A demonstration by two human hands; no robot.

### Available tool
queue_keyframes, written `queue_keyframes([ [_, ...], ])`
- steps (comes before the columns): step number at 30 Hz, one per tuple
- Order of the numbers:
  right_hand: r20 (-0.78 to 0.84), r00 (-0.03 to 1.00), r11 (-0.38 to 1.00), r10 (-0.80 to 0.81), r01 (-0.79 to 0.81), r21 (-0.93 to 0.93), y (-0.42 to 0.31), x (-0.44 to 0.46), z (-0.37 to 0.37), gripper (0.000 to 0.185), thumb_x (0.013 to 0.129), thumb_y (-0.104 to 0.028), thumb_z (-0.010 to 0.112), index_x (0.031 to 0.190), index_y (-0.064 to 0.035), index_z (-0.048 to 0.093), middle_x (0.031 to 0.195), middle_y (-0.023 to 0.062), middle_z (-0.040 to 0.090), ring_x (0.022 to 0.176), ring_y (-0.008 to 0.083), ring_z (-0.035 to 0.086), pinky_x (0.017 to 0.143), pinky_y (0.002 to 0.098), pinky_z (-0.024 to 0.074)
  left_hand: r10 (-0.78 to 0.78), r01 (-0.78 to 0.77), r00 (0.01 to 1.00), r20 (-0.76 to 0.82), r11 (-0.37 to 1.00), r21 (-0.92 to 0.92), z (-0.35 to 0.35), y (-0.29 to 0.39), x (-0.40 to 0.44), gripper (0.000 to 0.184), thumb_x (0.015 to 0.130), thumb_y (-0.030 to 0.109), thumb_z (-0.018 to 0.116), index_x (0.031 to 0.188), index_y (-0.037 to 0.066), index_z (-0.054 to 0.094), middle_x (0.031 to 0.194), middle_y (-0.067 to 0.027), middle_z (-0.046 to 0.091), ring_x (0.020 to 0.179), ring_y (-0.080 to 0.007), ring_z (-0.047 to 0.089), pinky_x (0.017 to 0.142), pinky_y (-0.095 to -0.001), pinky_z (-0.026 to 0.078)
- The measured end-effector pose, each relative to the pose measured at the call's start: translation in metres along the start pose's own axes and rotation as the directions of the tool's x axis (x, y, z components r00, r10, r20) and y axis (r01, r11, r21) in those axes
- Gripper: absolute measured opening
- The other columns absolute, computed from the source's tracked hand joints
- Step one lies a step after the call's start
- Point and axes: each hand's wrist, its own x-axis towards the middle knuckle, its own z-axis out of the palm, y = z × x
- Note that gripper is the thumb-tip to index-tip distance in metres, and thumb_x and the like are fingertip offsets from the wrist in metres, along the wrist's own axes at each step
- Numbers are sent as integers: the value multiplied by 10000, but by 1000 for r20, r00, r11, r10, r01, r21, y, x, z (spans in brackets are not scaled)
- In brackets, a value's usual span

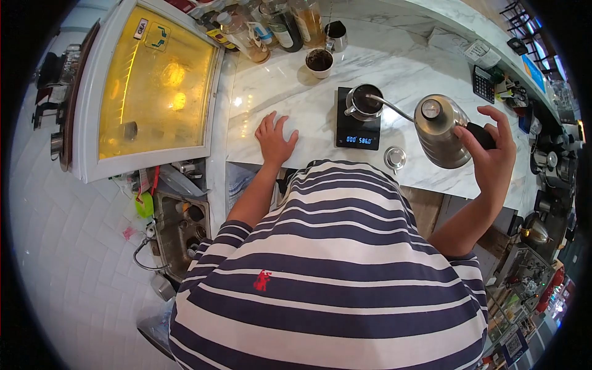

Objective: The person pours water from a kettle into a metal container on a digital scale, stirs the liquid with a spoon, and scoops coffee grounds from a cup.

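Observation:
My right hand [490, 142] is wrapped round the black handle of a steel gooseneck kettle [443, 132]. The kettle's thin spout reaches left, its tip over a small metal cup with a handle [365, 102] that has dark contents. That cup stands on a black digital scale [357, 139] with lit blue digits. My left hand [276, 140] rests on the marble counter with its fingers spread, holding nothing. A small round metal lid or dish [394, 158] lies right of the scale. Whether water flows from the spout I cannot make out.
Behind the scale stand a white cup of dark grounds [319, 62] and a metal jug [337, 38]. Several bottles [280, 28] line the back left, beside a yellow-lit glass-door cabinet [157, 86]. A calculator [483, 84] lies back right; a sink [179, 228] is at lower left.

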Motion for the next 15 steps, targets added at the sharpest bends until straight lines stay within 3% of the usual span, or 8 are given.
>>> queue_keyframes([
  [9, -34, 999, 997, -24, 21, -74, 14, -4, -8, 272, 822, -134, 900, 972, -15, 706, 772, 12, 699, 716, 68, 603, 668, 231, 476, 1, -1, 1000, -5, 1000, 2, 0, 0, 0, 565, 796, 353, 819, 1302, 162, 657, 1486, -135, 513, 1400, -357, 427, 1139, -540, 293],
  [15, -3, 998, 997, -60, 60, -55, 8, -6, 0, 271, 819, -129, 898, 967, -14, 703, 778, 24, 706, 722, 74, 616, 679, 236, 481, 0, 0, 1000, -1, 1000, -2, 0, 0, 1, 565, 795, 353, 820, 1301, 162, 657, 1488, -139, 514, 1399, -361, 427, 1138, -541, 294],
])
